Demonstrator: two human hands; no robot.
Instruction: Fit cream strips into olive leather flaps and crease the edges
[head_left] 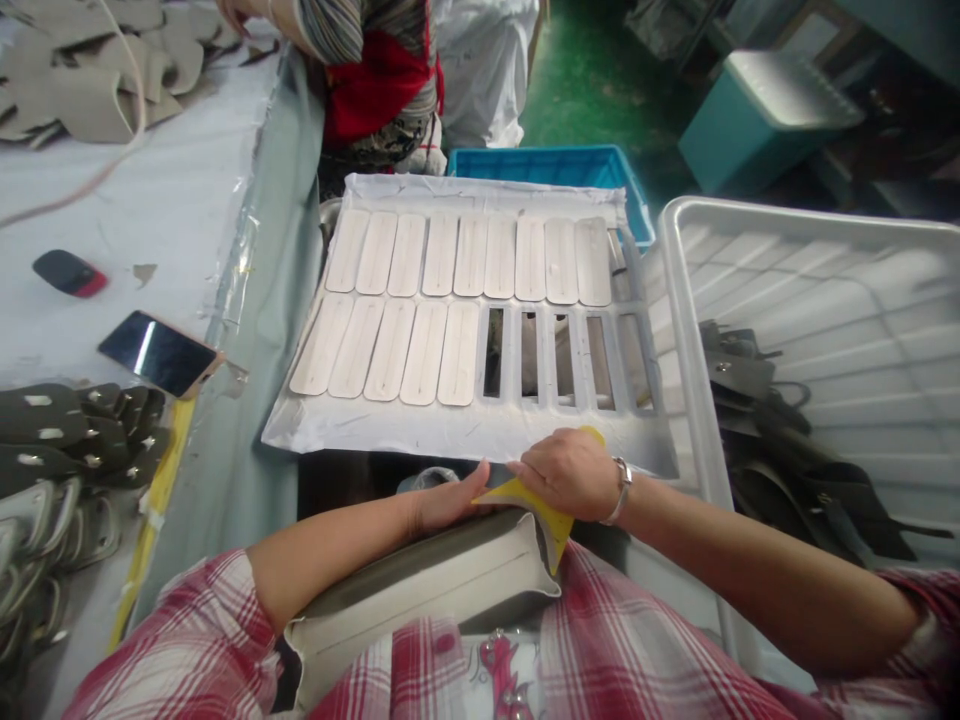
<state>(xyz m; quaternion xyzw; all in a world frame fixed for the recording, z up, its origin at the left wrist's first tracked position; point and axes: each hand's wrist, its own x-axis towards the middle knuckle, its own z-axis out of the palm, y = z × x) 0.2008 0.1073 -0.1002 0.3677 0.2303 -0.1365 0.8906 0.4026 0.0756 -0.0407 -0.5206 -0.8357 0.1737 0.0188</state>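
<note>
In front of my body lies a long dark grey, box-like piece with a cream inner face [435, 585]; it looks like a bag part. A thin yellow sheet [553, 525] sits bent at its right end. My right hand [574, 472] is closed on the yellow sheet. Along the far edge of the grey piece lies my left hand [450, 500], its fingers stretched out and its tips near the yellow sheet. Just beyond my hands is a white-covered board [375, 428] with two rows of cream rounded strips [427, 355] and several rectangular slots.
On the left table lie a phone [157, 352], a computer mouse [69, 272] and grey cut pieces [97, 90]. To the right stands a white crate [825, 270] with dark pieces inside. Behind the board are a blue crate [540, 160] and a person in a red apron [379, 90].
</note>
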